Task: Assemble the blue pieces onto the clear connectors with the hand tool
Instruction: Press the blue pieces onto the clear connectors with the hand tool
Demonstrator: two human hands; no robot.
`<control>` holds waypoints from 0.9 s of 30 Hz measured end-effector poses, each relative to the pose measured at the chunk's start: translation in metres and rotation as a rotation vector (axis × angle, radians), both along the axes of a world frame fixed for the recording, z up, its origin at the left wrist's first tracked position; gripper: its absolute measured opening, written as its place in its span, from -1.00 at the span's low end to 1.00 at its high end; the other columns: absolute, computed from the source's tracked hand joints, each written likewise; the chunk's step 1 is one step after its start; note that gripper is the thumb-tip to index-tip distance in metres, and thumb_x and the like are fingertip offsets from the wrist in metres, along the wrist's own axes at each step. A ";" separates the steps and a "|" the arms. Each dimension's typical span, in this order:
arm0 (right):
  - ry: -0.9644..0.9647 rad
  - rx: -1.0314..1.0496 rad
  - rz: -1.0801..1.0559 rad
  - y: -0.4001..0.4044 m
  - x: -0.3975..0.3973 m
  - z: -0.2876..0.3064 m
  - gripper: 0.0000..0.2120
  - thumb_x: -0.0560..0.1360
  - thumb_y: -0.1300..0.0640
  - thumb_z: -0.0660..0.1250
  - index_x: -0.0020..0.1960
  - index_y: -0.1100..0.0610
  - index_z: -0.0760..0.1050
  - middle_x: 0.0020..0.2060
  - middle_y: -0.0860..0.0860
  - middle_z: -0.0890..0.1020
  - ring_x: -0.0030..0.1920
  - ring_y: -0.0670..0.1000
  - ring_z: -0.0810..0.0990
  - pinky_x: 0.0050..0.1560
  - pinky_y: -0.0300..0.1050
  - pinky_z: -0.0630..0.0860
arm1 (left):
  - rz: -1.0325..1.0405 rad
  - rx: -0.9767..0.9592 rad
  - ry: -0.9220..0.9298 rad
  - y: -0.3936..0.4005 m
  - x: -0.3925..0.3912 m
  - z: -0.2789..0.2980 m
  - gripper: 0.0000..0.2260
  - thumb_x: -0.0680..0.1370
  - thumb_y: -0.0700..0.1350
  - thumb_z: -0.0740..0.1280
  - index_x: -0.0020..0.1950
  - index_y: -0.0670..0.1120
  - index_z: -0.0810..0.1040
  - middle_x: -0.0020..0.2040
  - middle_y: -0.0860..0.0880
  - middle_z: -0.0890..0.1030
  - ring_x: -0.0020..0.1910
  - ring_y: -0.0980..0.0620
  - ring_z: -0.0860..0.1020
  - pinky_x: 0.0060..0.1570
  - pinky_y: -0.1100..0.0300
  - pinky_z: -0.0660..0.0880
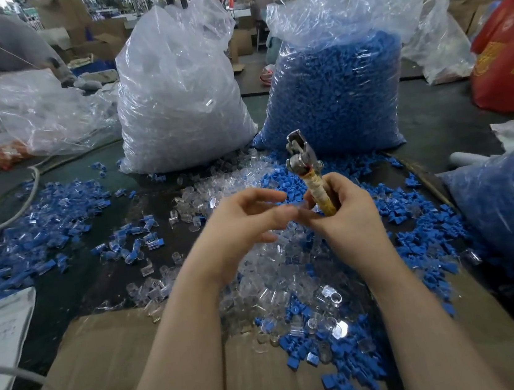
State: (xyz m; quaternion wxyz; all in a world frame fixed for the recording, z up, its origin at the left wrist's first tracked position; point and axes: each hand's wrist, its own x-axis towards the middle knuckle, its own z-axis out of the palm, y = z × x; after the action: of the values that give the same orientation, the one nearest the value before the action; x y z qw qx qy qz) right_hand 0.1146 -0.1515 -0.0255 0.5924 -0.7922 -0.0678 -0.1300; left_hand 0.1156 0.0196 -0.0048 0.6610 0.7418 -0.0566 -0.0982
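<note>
The step in hand looks like loading: a part is being brought up to the hand tool before it is pressed. The right hand grips the tool by its tape-wrapped handle, fingers curled round it, with the metal head standing upright above the fist. The left hand is just beside the handle, its fingers drawn together as if pinching something small and clear at the tips; that spot is blurred, so I cannot tell for sure what they are clamped on, if anything.

If a clear connector is there, the next move probably calls for pairing it with a blue piece and seating both in the tool's head, lined up square, before squeezing. A crooked fit would likely jam or crack the part.

The clear connectors are small see-through bodies with a tube-like end, heaped loose on the bench directly below the tool. The blue pieces are small matt caps, strewn to the right of the tool and in front of it, below the hands. To the tool's left lies a spread of joined blue-and-clear parts. Behind the tool stand a bag of clear parts and a bag of blue parts.
</note>
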 end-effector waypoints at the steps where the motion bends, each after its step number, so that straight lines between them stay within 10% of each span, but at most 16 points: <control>1: -0.008 -0.006 -0.006 0.000 0.001 0.000 -0.77 0.38 0.19 0.52 -0.18 0.09 0.46 -0.41 -0.13 0.52 -0.41 -0.19 0.40 -0.38 -0.29 0.37 | -0.023 0.003 0.001 -0.006 0.001 -0.002 -0.69 0.38 -0.09 0.55 0.09 -0.07 0.62 -0.08 0.00 0.72 -0.11 0.09 0.67 -0.14 0.25 0.59; 10: -0.015 -0.075 0.059 -0.002 0.000 -0.001 -0.85 0.43 0.19 0.49 -0.14 0.06 0.52 -0.30 0.01 0.59 -0.33 -0.01 0.51 -0.30 -0.07 0.47 | 0.144 -0.209 0.018 -0.016 0.002 -0.006 -0.90 0.45 -0.31 0.47 -0.07 -0.17 0.66 -0.18 -0.09 0.72 -0.17 0.02 0.69 -0.20 0.28 0.59; 19: 0.245 -0.637 -0.599 -0.039 0.011 -0.009 -0.91 0.49 0.08 0.33 -0.08 0.06 0.44 -0.33 -0.04 0.41 -0.31 0.06 0.34 -0.31 -0.08 0.24 | 0.363 -0.402 0.019 -0.007 0.004 -0.003 -0.90 0.50 -0.34 0.40 -0.04 -0.20 0.65 -0.21 -0.10 0.71 -0.19 0.05 0.68 -0.07 0.22 0.63; 27: 0.391 -0.826 -0.475 -0.041 0.012 -0.018 -0.93 0.47 0.12 0.33 -0.13 0.09 0.45 -0.33 0.00 0.42 -0.37 0.04 0.35 -0.38 -0.09 0.24 | 0.348 -0.458 0.058 -0.006 0.005 -0.005 -0.90 0.49 -0.33 0.41 -0.02 -0.21 0.65 -0.14 -0.12 0.72 -0.18 0.04 0.68 -0.12 0.25 0.63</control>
State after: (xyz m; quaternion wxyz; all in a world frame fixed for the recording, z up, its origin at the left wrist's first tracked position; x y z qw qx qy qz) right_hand 0.1264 -0.1926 -0.0434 0.1859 -0.9631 0.1805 -0.0730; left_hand 0.1205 0.0134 -0.0101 0.8195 0.5687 0.0695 0.0108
